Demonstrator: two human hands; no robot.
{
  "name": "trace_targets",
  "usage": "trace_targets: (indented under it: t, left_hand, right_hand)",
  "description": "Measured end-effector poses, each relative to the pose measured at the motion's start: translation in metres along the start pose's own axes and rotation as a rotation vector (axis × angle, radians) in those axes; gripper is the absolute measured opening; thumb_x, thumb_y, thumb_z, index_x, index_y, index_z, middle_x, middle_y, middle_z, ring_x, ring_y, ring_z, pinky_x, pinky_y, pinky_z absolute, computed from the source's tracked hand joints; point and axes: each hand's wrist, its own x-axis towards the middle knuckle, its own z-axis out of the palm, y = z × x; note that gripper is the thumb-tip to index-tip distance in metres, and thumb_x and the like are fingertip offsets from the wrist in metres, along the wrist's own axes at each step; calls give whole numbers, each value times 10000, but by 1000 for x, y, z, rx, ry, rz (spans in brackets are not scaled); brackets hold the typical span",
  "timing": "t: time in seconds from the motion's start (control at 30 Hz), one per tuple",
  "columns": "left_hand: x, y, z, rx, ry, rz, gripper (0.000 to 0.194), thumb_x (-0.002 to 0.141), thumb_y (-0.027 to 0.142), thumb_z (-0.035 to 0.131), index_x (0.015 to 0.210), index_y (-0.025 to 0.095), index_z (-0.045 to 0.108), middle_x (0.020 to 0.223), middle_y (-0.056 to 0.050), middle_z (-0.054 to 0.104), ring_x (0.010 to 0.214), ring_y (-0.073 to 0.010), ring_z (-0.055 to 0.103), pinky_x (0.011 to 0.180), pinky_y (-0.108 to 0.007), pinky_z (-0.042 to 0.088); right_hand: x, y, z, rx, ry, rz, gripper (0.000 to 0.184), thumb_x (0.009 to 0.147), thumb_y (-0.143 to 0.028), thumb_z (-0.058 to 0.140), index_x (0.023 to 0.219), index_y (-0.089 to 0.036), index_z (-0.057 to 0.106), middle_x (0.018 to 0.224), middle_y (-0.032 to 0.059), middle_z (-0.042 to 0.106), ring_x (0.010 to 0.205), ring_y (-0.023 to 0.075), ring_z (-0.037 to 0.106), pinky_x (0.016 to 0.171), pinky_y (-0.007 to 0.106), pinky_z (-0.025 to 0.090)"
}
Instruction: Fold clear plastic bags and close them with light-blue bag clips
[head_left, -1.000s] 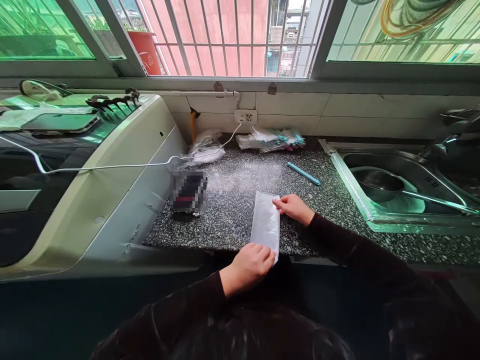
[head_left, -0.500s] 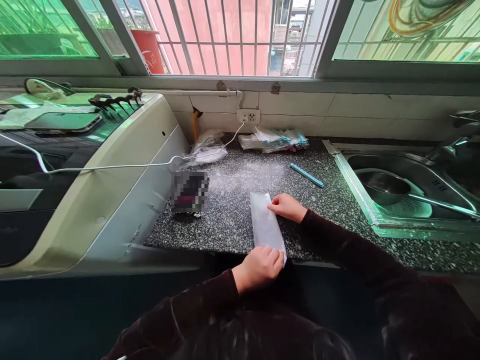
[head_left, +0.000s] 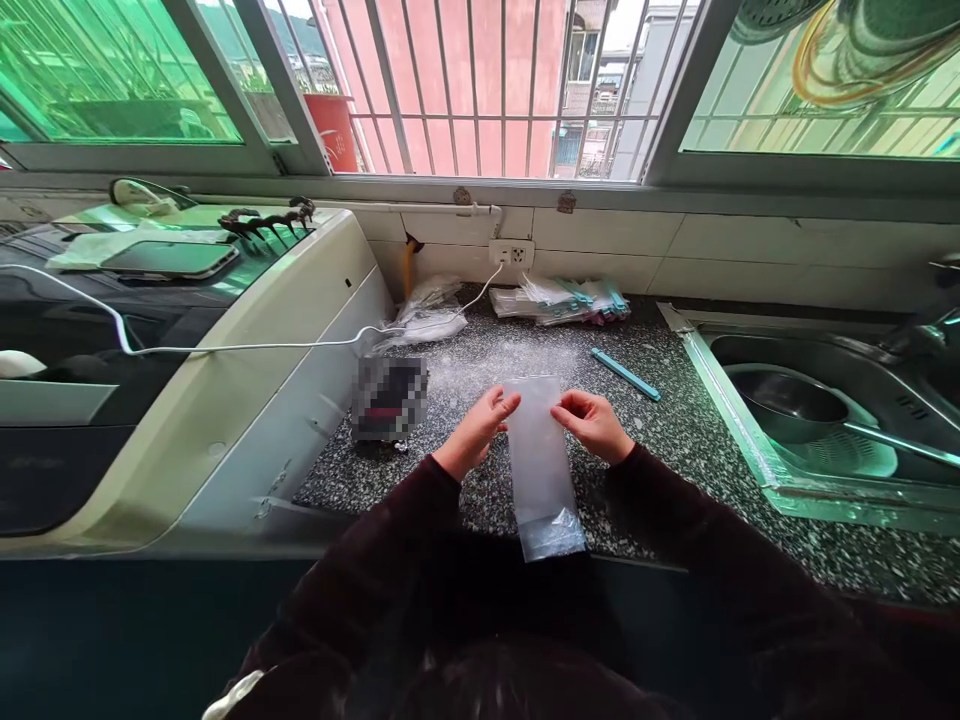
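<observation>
A long, narrow clear plastic bag [head_left: 544,470] hangs between my hands over the front of the counter, its lower end past the edge. My right hand [head_left: 596,425] is closed, thumb and forefinger pinching the bag's upper right edge. By the upper left edge is my left hand [head_left: 476,432], its thumb and fingers apart; the thumb tip reaches the edge, and whether it touches is unclear. A flat teal strip [head_left: 626,374] lies on the speckled counter [head_left: 472,350], beyond my right hand.
At the wall lie a pile of clear bags with teal strips [head_left: 570,300] and crumpled plastic [head_left: 431,312]. A blurred-out dark object [head_left: 390,398] sits left. A white cable [head_left: 300,347] runs to the socket [head_left: 512,253]. The sink [head_left: 757,350] with a pan [head_left: 787,400] is right.
My left hand has let go of the bag's near end and moved up to its upper left edge. My right hand keeps its pinch. The bag's near end now hangs free, and the view has shifted slightly.
</observation>
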Motion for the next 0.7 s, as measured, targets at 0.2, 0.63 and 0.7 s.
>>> trace_targets:
  t: [0.2,0.63,0.7]
  left_hand:
    - [24,-6,16,-120,-14,3,482,450,530,781,572,113,573,552,16,534,512,-66,419,526,-207,309]
    - [24,-12,12,-49,-24,39,466,534,544,727,551,125,524,521,40,465,495,-56,358,488,-202,258]
    - [24,-11,12,-15,2,63,473,509,546,736,533,124,522,513,41,458,497,-56,355,488,-203,258]
  right_hand:
    - [6,-4,-10,106,-23,104,421,624,-571,633,691,-175,506,624,-25,473,579,102,418,548,248,337]
    - [16,-5,-6,102,-87,176,372,639,-509,624,572,-164,501,541,-51,426,529,73,347,517,235,270]
    - [18,-5,-5,86,-135,207,376,646,-518,614,585,-162,509,541,-48,438,522,74,352,509,235,264]
